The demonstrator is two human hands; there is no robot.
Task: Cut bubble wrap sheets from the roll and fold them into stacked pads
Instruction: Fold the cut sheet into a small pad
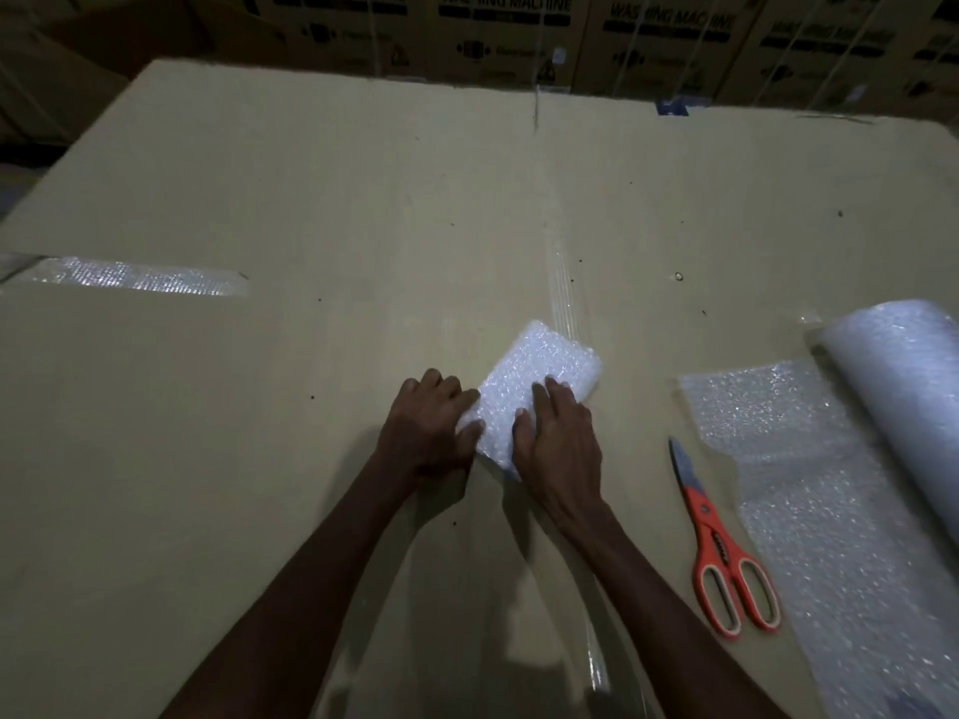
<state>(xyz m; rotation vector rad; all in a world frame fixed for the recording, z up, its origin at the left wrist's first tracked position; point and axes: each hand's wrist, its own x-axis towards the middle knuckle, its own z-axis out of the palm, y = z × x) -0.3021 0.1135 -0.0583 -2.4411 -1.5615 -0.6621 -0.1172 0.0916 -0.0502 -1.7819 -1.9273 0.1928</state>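
Note:
A folded white bubble wrap pad (539, 371) lies on the cardboard surface (337, 199) near the middle. My left hand (428, 425) grips its left near edge, fingers curled against the side. Flat on top of the pad rests my right hand (558, 443), pressing it down. The bubble wrap roll (903, 386) lies at the right edge, and its loose sheet (809, 485) is spread out toward me. Orange-handled scissors (718, 547) lie closed between my right arm and that sheet.
A strip of bubble wrap or shiny tape (135, 277) sits at the left over a seam in the cardboard. Clear tape (563, 282) runs along the centre seam. Stacked washing machine boxes (503, 28) stand behind the far edge.

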